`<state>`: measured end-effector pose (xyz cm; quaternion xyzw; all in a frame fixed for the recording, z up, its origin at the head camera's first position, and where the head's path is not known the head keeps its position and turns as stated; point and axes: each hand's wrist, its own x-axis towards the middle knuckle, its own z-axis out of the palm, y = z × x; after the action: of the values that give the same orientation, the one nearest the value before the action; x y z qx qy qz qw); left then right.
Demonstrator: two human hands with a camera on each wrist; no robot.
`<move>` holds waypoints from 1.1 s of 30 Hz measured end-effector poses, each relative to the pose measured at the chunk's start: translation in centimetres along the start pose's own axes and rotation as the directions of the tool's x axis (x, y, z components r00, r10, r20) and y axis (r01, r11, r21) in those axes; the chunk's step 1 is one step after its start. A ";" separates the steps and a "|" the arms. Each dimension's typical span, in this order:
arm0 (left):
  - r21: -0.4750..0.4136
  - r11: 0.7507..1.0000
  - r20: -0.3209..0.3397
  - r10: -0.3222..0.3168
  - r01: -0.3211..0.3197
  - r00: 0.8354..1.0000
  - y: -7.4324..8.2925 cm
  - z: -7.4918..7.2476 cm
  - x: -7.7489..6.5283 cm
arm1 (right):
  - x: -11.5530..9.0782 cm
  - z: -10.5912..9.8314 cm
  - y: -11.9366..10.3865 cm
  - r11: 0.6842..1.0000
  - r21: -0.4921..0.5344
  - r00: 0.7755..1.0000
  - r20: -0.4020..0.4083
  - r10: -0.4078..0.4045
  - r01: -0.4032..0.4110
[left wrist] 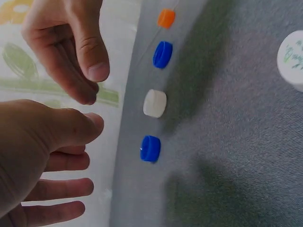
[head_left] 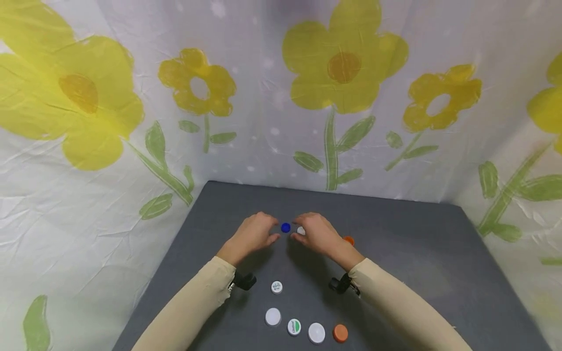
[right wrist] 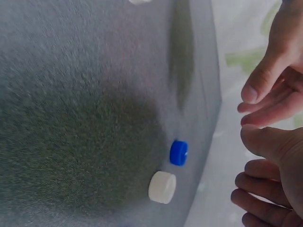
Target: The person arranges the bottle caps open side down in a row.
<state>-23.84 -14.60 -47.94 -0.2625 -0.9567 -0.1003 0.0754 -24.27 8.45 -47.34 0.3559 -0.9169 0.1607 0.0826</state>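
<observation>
Both hands hover over the far part of the grey table, facing each other and holding nothing. The left hand (head_left: 253,235) has its fingers loosely bent, just left of a small blue bottle cap (head_left: 286,227). My right hand (head_left: 319,235) is over a white cap (head_left: 301,230), partly covering it in the head view. In the left wrist view, a row runs from the near blue cap (left wrist: 150,148) through the white cap (left wrist: 155,103) to a second blue cap (left wrist: 163,54) and an orange cap (left wrist: 166,18). That second blue cap is hidden in the head view.
Nearer me lie a white cap with printing (head_left: 276,287), a plain white cap (head_left: 273,317), a white-and-green cap (head_left: 294,327), another white cap (head_left: 316,333) and an orange cap (head_left: 340,333). A flowered curtain (head_left: 263,146) hangs around the grey table (head_left: 417,273).
</observation>
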 end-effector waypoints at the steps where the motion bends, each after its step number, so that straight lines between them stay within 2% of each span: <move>1: -0.007 1.000 -0.003 -0.008 0.008 1.000 -0.2 0.2 0.3 | 0.2 0.1 0.1 1.000 0.013 1.000 0.002 0.009 -0.009; 11: -0.059 0.996 -0.021 -0.068 0.067 0.997 -1.3 2.7 2.7 | 2.2 2.4 1.6 0.996 0.030 0.996 0.021 0.084 -0.085; 14: -0.075 0.993 0.002 -0.091 0.090 0.996 -1.4 3.5 3.5 | 2.7 3.0 2.0 0.993 0.027 0.992 0.039 0.117 -0.118; 15: -0.080 0.992 0.009 -0.098 0.098 0.995 -1.4 3.7 3.7 | 3.0 4.4 3.2 0.992 0.032 0.992 0.035 0.121 -0.122; 17: -0.085 0.989 0.033 -0.118 0.120 0.992 -1.4 4.4 4.1 | 3.4 5.2 3.7 0.988 0.041 0.988 0.052 0.146 -0.148; 20: -0.070 0.989 0.047 -0.127 0.130 0.991 -2.3 6.2 4.9 | 3.9 8.4 6.4 0.990 0.028 0.990 0.030 0.139 -0.140; 21: -0.055 0.990 0.038 -0.126 0.128 0.991 -2.9 7.4 5.2 | 4.0 9.5 7.3 0.990 0.022 0.990 0.025 0.138 -0.139; 23: -0.052 0.990 0.054 -0.132 0.135 0.990 -3.4 8.4 5.5 | 3.9 9.7 7.2 0.990 0.007 0.990 0.027 0.141 -0.142; 24: -0.036 0.992 0.041 -0.123 0.125 0.992 -4.1 9.6 5.8 | 4.1 10.6 7.8 0.990 0.006 0.989 0.032 0.143 -0.143; 27: -0.021 0.992 0.041 -0.120 0.121 0.992 -4.5 10.6 5.9 | 4.4 11.1 7.8 0.986 0.018 0.984 0.065 0.165 -0.167; 28: -0.025 0.992 0.046 -0.120 0.121 0.992 -4.1 10.0 5.8 | 4.4 11.3 7.9 0.985 0.020 0.983 0.067 0.170 -0.172; 30: -0.029 0.993 0.029 -0.112 0.113 0.993 -3.8 9.9 5.6 | 4.7 12.5 8.7 0.984 0.020 0.982 0.062 0.178 -0.180; 31: -0.042 0.992 0.035 -0.117 0.119 0.992 -3.3 9.0 5.4 | 4.7 12.7 8.7 0.984 0.009 0.983 0.048 0.177 -0.178; 33: -0.053 0.992 0.029 -0.117 0.119 0.993 -2.7 8.2 5.2 | 4.7 12.8 8.8 0.984 0.005 0.983 0.032 0.179 -0.179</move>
<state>-30.38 -12.40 -55.31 -0.2087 -0.9684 -0.1271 0.0498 -34.14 7.07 -60.16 0.2749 -0.9457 0.1655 0.0521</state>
